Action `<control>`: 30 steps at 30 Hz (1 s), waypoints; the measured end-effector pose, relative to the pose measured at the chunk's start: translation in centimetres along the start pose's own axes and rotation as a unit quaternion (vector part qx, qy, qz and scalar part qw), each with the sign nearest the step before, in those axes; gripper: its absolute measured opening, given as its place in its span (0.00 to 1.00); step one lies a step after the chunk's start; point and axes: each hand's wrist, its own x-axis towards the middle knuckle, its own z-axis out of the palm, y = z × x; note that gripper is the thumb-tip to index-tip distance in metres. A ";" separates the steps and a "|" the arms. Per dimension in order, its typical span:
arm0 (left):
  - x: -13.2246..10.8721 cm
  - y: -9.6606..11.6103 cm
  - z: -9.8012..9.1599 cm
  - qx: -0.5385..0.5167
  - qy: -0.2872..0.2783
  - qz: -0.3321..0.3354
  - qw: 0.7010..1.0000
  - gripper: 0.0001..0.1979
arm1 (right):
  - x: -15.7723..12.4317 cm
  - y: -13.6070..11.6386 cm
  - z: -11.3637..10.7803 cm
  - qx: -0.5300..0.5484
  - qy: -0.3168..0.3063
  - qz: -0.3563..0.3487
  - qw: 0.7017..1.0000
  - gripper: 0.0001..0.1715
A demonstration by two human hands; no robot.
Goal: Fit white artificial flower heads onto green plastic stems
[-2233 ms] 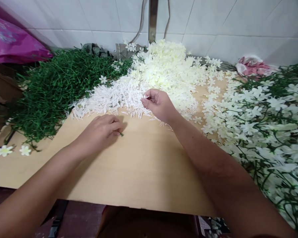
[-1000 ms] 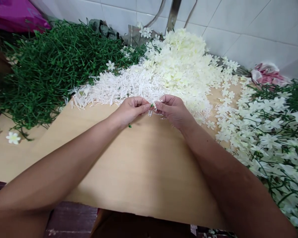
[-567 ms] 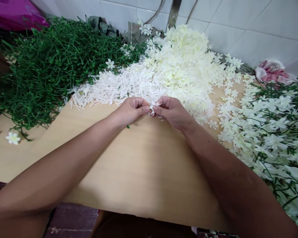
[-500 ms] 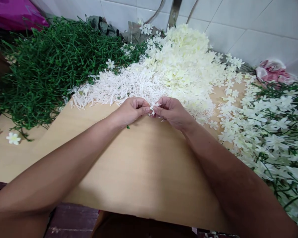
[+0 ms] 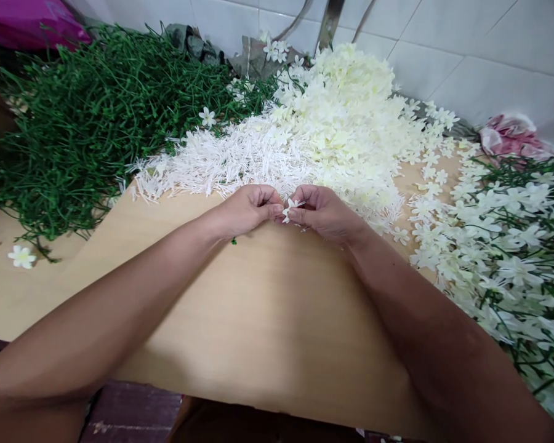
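Pinched between the thumb and fingers of my right hand [image 5: 322, 212] is a small white artificial flower [image 5: 287, 211], with thin white stamen threads sticking out by the fingertips. My left hand [image 5: 253, 209] is closed too, its thumb and finger meeting at the flower's left edge. How the left fingertips grip it is partly hidden. Just beyond both hands lies a heap of white stamen threads [image 5: 253, 160]. It runs into a taller pile of cream flower heads [image 5: 351, 104].
Green plastic stems [image 5: 101, 117] form a big heap at the left. Flowers on green stems [image 5: 512, 264] spread along the right. Beneath my forearms is a tan board [image 5: 240, 320], with a tiny green piece [image 5: 233, 241] on it. A tiled wall [image 5: 452, 55] stands behind.
The hands have parted slightly, and more of the white flower shows between the fingertips. The view has shifted a little; the heaps look the same.
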 end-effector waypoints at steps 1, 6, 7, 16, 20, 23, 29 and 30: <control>0.0 0.0 0.0 0.001 -0.006 -0.002 1.000 0.06 | 0.0 0.0 0.0 -0.014 0.000 -0.003 1.000 0.23; -0.1 -0.1 -0.2 0.008 -0.027 -0.008 1.000 0.07 | 0.0 0.1 0.5 -0.058 0.023 -0.008 0.998 0.23; 0.0 -0.1 -0.3 0.010 -0.029 -0.007 0.999 0.08 | 0.0 0.1 0.6 -0.062 0.029 -0.008 0.998 0.22; 0.2 0.2 -0.8 0.053 -0.072 -0.002 0.996 0.08 | -0.3 -0.3 0.6 -0.011 0.009 0.022 1.000 0.22; 0.1 0.3 -0.8 0.068 -0.071 0.003 0.995 0.09 | -0.4 -0.4 -0.2 0.019 -0.004 0.027 0.999 0.21; 0.0 0.3 -1.0 0.098 -0.075 -0.002 0.992 0.11 | -0.4 -0.4 -0.4 0.045 -0.017 0.022 0.999 0.20; -0.4 0.5 -1.0 0.109 -0.067 0.009 0.992 0.13 | -0.5 -0.3 -0.2 0.050 -0.033 0.029 0.998 0.20; -0.5 0.5 -0.9 0.106 -0.071 0.013 0.992 0.13 | -0.4 -0.3 -0.2 0.048 -0.033 0.026 0.998 0.19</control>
